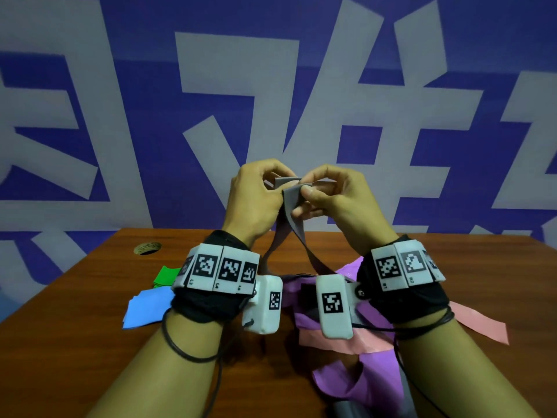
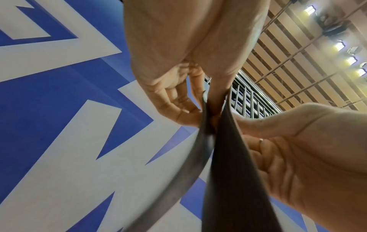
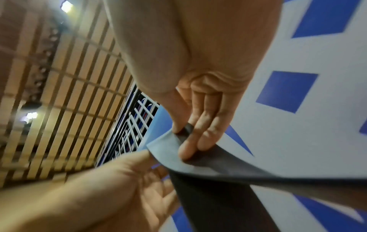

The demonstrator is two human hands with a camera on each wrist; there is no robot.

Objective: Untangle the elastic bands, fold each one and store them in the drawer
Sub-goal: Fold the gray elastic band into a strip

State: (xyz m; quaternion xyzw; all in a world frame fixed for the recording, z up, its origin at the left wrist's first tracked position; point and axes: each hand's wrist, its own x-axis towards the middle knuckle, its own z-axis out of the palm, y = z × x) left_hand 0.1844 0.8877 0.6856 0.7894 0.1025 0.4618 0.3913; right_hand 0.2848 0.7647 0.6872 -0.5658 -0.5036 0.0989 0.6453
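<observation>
**Q:** Where is the band under work?

**A:** The grey band [image 1: 290,198] is up in the air in front of me, above the far part of the wooden table [image 1: 90,342]. Both my hands have its top end. Two strands hang from there, cross once, and run down toward the tangle of purple bands [image 1: 373,384] and pink bands [image 1: 479,322] on the table between my wrists.

**Q:** Left hand pose?

**A:** My left hand [image 1: 256,197] is raised, wrist bent, back of hand toward me. The left wrist view shows thumb and fingers [image 2: 184,116] curled and pinching the band's edge. Firm contact.

**Q:** Right hand?

**A:** My right hand [image 1: 334,194] mirrors it, close beside the left, nearly touching. Thumb on the near face of the band, two fingers [image 3: 198,135] lying along the far face, a folded corner caught between them. Remaining fingers curled loosely below.

**Q:** Anything else on the table?

**A:** A folded green band [image 1: 165,276] and a folded blue band [image 1: 147,309] lie at left, near each other, well apart from the tangle. Behind them, a round cable hole [image 1: 147,248] in the tabletop. Blue-and-white wall [image 1: 90,116] behind.
</observation>
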